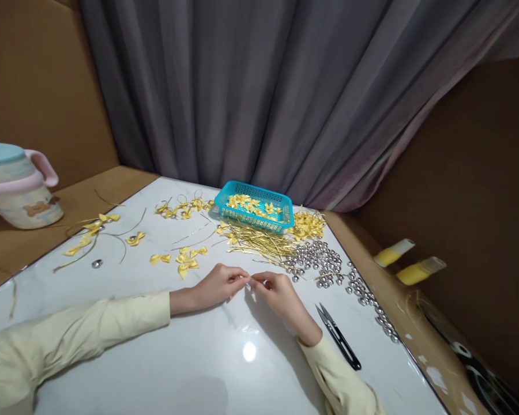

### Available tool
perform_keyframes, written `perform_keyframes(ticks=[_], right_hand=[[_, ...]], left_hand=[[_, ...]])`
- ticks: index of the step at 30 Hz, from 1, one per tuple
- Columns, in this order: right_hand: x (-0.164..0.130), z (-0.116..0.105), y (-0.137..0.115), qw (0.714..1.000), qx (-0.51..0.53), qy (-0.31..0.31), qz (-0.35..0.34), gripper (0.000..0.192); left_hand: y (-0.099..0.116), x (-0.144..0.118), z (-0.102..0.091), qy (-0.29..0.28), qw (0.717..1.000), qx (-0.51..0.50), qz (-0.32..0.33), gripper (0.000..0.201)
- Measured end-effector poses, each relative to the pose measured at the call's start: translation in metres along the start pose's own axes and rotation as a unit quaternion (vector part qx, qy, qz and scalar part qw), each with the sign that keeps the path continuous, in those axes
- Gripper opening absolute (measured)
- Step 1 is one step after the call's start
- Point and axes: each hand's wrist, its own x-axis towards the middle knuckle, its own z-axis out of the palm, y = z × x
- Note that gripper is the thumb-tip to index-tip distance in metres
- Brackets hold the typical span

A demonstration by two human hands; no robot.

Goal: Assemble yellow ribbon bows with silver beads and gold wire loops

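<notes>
Above the white tabletop (pixel 242 380), my left hand (pixel 216 286) and my right hand (pixel 282 297) meet fingertip to fingertip. Both are closed in a pinch, and whatever sits between the fingers is too small to make out. Yellow ribbon bows (pixel 188 266) lie just beyond my left hand. Past my right hand are a bundle of gold cords (pixel 263 242) and a heap of small shiny silver pieces (pixel 315 259). Black thread snips (pixel 339 337) rest to the right of my right wrist.
A turquoise basket (pixel 255 221) holding yellow bows stands at the back, with more bows (pixel 307 223) heaped beside it. Bows with cords (pixel 90 233) lie at left, near a lidded cup (pixel 21 196). Two yellow-filled tubes (pixel 393 253) and scissors (pixel 467 357) are at right.
</notes>
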Motion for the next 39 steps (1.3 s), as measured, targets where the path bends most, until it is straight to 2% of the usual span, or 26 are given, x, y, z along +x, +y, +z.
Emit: perform_keyframes(ticks=[15,22,24,26,32,39], right_hand=[[-0.005,0.009,-0.005,0.992,-0.109,0.047,-0.037,0.027],[-0.005,0.011,0.000,0.992,-0.105,0.063,-0.038,0.020],[-0.005,0.010,0.002,0.992,-0.097,0.067,-0.042,0.024],[-0.004,0.010,0.003,0.993,-0.090,0.066,-0.047,0.030],[-0.004,0.011,0.002,0.994,-0.086,0.037,-0.061,0.022],[-0.006,0.012,-0.002,0.991,-0.115,0.045,-0.059,0.025]], left_hand=[[-0.003,0.000,0.000,0.012,1.000,0.023,0.012,0.029],[-0.003,0.000,-0.001,0.018,0.999,0.039,0.026,0.029],[-0.003,0.000,0.000,0.017,0.998,0.043,0.033,0.029],[-0.003,-0.001,0.000,0.012,0.998,0.048,0.041,0.030],[-0.006,-0.002,0.002,0.010,0.995,0.074,0.067,0.027],[-0.007,-0.005,0.004,0.014,0.990,0.110,0.088,0.025]])
